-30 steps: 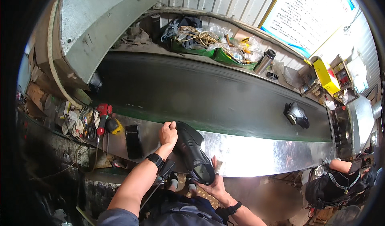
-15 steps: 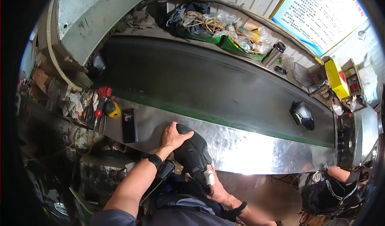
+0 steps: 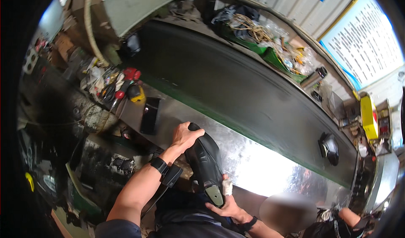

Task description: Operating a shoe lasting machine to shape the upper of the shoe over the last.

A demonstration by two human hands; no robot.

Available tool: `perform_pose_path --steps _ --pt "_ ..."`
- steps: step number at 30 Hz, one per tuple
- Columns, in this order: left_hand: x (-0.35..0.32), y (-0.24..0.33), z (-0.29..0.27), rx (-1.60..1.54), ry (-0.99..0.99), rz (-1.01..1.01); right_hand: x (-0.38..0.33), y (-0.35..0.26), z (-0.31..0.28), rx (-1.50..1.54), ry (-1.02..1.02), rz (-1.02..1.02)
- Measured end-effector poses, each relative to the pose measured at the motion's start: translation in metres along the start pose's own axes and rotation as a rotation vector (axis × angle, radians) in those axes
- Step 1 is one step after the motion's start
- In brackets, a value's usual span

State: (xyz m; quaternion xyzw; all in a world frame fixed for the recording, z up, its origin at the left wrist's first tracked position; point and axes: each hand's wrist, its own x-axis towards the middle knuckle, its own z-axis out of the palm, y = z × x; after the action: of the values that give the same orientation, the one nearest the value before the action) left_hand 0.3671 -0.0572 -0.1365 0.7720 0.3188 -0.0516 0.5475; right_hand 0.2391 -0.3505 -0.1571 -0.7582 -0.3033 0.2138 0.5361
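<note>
Since the earlier frames the black shoe (image 3: 205,162) had been drawn back from the worktop's (image 3: 253,162) steel edge toward the person's lap, tilting more upright, sole end downward. The left hand (image 3: 184,137) was closed over the shoe's upper, far end; the right hand (image 3: 225,204) cupped its lower end from beneath, one finger wrapped in white tape. It sat between both hands, apparently clear of the worktop, though the view was unclear there. Left lay a dark phone (image 3: 149,115). Far right, another shoe (image 3: 329,147) rode the dark belt (image 3: 236,86).
</note>
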Motion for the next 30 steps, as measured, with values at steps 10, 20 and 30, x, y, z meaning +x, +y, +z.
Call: perform_pose_path --steps 10,20,30 --pt "-0.120 -0.003 -0.157 -0.222 0.330 0.168 0.135 -0.112 0.023 0.611 -0.151 0.717" --pt "-0.319 -0.101 -0.365 -0.448 1.082 0.132 0.129 -0.234 0.260 0.558 -0.379 0.132" --pt "-0.480 -0.235 -0.462 -1.367 0.990 0.257 0.099 -0.357 0.466 0.857 -0.712 0.422"
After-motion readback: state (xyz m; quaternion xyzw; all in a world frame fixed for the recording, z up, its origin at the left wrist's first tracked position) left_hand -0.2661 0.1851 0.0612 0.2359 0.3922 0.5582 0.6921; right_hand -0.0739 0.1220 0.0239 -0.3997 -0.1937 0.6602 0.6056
